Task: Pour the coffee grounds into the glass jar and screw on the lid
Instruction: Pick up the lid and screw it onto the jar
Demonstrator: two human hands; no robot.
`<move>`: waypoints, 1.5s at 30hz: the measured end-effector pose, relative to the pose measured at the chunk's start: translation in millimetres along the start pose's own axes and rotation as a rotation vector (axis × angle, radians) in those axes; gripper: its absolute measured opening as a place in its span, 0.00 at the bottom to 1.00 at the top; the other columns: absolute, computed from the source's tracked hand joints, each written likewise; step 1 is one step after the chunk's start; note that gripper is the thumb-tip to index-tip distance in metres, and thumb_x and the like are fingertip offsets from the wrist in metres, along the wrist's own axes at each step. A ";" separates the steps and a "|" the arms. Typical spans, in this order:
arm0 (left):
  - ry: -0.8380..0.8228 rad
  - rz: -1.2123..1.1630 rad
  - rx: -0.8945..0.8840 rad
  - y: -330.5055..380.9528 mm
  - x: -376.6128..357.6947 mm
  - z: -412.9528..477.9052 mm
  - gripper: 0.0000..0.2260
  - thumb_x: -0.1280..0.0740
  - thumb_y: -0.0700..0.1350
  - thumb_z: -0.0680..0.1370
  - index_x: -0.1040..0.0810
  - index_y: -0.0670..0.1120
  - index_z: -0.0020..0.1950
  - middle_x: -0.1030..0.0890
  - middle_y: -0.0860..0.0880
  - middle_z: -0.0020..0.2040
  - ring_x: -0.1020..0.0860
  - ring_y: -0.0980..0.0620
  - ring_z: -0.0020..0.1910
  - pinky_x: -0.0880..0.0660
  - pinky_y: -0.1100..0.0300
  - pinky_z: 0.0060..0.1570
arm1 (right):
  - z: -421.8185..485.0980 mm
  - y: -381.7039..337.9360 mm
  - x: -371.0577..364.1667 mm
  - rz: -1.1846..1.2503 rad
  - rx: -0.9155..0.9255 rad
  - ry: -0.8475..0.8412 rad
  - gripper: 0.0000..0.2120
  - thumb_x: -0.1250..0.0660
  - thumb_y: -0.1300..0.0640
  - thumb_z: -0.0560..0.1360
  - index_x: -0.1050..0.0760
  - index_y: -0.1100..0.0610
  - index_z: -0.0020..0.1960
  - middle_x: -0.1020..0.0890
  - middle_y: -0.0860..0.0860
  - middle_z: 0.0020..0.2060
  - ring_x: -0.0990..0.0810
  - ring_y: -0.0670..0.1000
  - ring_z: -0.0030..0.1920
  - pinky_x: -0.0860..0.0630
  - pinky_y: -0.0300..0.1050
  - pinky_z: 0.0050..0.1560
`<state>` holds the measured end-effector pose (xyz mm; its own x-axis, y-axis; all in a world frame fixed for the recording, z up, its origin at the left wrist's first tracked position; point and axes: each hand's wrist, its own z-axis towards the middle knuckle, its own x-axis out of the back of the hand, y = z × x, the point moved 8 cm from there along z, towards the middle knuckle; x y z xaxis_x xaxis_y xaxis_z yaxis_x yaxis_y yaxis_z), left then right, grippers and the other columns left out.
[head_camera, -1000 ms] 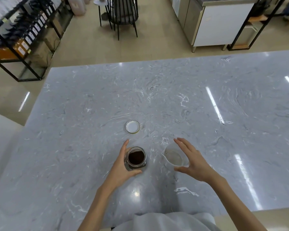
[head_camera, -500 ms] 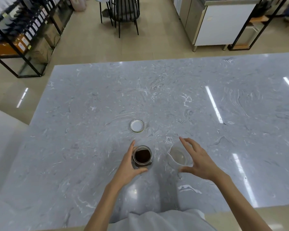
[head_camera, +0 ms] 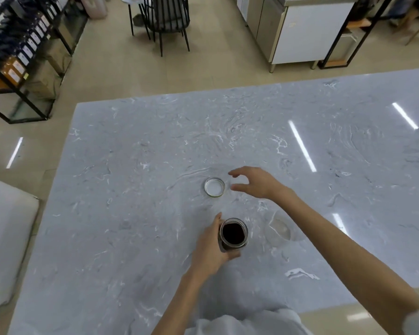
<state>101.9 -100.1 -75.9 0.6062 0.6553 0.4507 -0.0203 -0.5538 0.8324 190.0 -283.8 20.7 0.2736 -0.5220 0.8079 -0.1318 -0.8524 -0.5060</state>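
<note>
Jar: the round clear glass jar (head_camera: 233, 234) stands upright on the grey marbled counter (head_camera: 131, 213), near the person, mouth open, dark coffee grounds showing inside.
Left hand: the left hand (head_camera: 209, 246) is wrapped around the jar's left and near side, thumb by the rim, clamped on the glass.
Right hand: the right hand (head_camera: 257, 181) hovers over the counter just right of the lid, fingers and thumb spread apart, holding nothing.
Lid: the round metal lid with a white inner face (head_camera: 214, 187) lies flat, inner side up, beyond the jar and apart from it.
Cup: a clear, empty-looking plastic cup (head_camera: 278, 227) sits to the right of the jar, partly under the right forearm.
Stage: pouring looks finished; the lid is not yet on.
Handling, jar: glass, rigid and breakable, likely smooth and a little slippery; weighted by the grounds, so best braced at the side wall.
Handling, lid: thin, light, stiff; lying flat it offers only its edge, so pinch across the rim, then flip it before threading.
</note>
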 end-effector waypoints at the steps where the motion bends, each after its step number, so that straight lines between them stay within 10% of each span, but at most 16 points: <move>1: 0.001 0.000 -0.003 -0.4 -0.2 1.2 0.55 0.17 0.53 0.62 0.48 0.54 0.80 0.34 0.70 0.60 0.31 0.58 0.67 0.34 0.62 0.65 | 21.4 -6.9 -12.8 -0.064 -0.013 -0.057 0.28 0.31 0.44 0.77 0.31 0.49 0.74 0.26 0.49 0.70 0.28 0.52 0.70 0.32 0.47 0.68; 8: 0.020 0.069 -0.038 4.2 -0.9 1.9 0.53 0.19 0.56 0.64 0.47 0.49 0.80 0.26 0.56 0.67 0.30 0.54 0.67 0.34 0.64 0.60 | 92.2 -19.0 -86.9 -0.480 -0.061 -0.339 0.46 0.26 0.38 0.70 0.48 0.43 0.79 0.42 0.48 0.79 0.38 0.58 0.76 0.35 0.60 0.70; 16: 0.019 0.096 -0.049 5.0 -2.2 0.2 0.54 0.20 0.55 0.64 0.49 0.49 0.80 0.26 0.56 0.68 0.30 0.53 0.68 0.32 0.60 0.60 | 86.7 -21.2 -95.2 -0.505 -0.019 -0.232 0.33 0.29 0.47 0.76 0.39 0.48 0.77 0.33 0.53 0.72 0.32 0.59 0.70 0.27 0.56 0.63; 22: 0.014 0.064 -0.031 1.3 -2.2 1.3 0.54 0.18 0.53 0.64 0.48 0.51 0.81 0.27 0.53 0.68 0.29 0.52 0.68 0.31 0.57 0.66 | 24.8 -11.0 -29.7 0.600 -0.196 0.111 0.28 0.24 0.53 0.72 0.37 0.56 0.63 0.19 0.53 0.49 0.18 0.53 0.47 0.22 0.44 0.48; 26: -0.008 0.066 -0.027 -0.6 -1.1 3.3 0.55 0.18 0.55 0.64 0.50 0.55 0.81 0.29 0.50 0.72 0.31 0.52 0.71 0.34 0.58 0.68 | -49.1 11.2 -19.7 1.364 -0.281 0.277 0.21 0.25 0.52 0.74 0.33 0.58 0.58 0.21 0.62 0.61 0.16 0.55 0.57 0.20 0.45 0.60; 33: -0.008 0.058 -0.036 0.3 0.2 2.8 0.55 0.18 0.52 0.64 0.49 0.53 0.81 0.29 0.51 0.71 0.31 0.52 0.71 0.34 0.58 0.68 | -129.5 12.3 -58.2 1.994 -0.219 0.266 0.22 0.26 0.49 0.73 0.20 0.60 0.63 0.21 0.60 0.65 0.22 0.64 0.65 0.24 0.55 0.64; 45: -0.056 -0.025 0.027 -7.8 -4.3 6.5 0.54 0.21 0.60 0.61 0.50 0.61 0.79 0.25 0.53 0.67 0.25 0.52 0.65 0.25 0.53 0.62 | -138.0 -32.4 -76.8 0.552 0.081 0.396 0.24 0.21 0.59 0.68 0.27 0.52 0.60 0.27 0.47 0.63 0.27 0.44 0.64 0.28 0.40 0.63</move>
<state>104.6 -102.0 -86.4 0.6501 0.6393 0.4108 0.0163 -0.5522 0.8336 41.8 -220.5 16.7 -0.1843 -0.8648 0.4670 -0.0765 -0.4611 -0.8841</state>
